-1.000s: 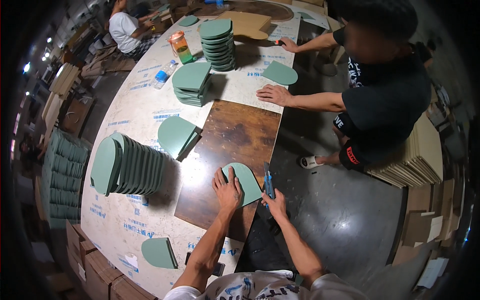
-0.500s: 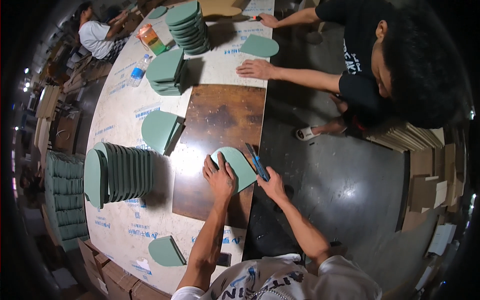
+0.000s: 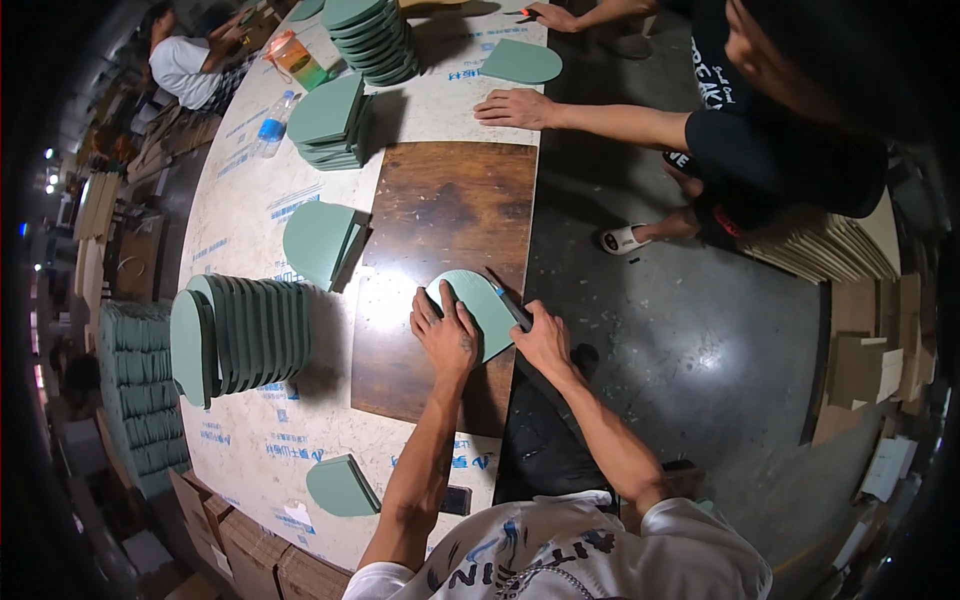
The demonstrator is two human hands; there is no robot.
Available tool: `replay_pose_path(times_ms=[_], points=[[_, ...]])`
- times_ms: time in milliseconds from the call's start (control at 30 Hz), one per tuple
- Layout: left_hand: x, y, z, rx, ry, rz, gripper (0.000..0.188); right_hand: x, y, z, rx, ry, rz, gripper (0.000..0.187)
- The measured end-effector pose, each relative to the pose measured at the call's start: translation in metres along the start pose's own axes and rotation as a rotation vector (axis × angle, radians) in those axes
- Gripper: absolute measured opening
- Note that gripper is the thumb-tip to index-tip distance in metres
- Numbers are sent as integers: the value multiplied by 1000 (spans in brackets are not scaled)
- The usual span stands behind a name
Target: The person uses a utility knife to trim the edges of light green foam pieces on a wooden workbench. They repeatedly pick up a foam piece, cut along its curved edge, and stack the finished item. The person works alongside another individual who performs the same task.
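Observation:
A green teardrop-shaped panel (image 3: 494,318) lies on the dark brown wooden board (image 3: 455,200), its rounded end pointing away from me. My left hand (image 3: 447,328) rests on it with fingers spread, pressing near its left side. In my right hand (image 3: 543,340) is a utility knife (image 3: 514,306), gripped by its handle. The blade end points forward and left, along the panel's right curved edge; whether it touches the edge I cannot tell. My right fingers wrap round the handle and hide much of it.
Stacks of similar green panels (image 3: 255,335) stand on the white table (image 3: 235,230) to the left. A water bottle (image 3: 272,125) and an orange-green cup (image 3: 297,60) are farther off. A co-worker's hand (image 3: 513,108) lies flat near another panel (image 3: 523,62). A phone (image 3: 455,500) sits by my left forearm.
My right hand has turned the utility knife, so its blue side shows less. My left hand keeps its place on the panel. The whole view has shifted slightly, and the co-worker's head has moved.

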State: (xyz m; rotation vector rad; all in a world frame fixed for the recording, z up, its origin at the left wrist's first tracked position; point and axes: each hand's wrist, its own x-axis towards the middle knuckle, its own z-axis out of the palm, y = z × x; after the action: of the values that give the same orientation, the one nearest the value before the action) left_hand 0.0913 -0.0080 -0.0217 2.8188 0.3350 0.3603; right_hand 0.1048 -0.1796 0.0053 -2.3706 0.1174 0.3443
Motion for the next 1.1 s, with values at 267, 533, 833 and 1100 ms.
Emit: replay_pose_path(times_ms=[267,533,833,1100], points=[[1,4,1,-42,23,-23,48,6,-7,-1,-3,-50,58,44],[2,5,-9,-67,6,-62,48,-1,6,4,122,-19,51,47],[7,0,6,-62,39,-60,49,-38,97,-5,380,91,83,44],[28,0,12,-19,62,-59,47,-56,70,-46,152,-139,-215,57]])
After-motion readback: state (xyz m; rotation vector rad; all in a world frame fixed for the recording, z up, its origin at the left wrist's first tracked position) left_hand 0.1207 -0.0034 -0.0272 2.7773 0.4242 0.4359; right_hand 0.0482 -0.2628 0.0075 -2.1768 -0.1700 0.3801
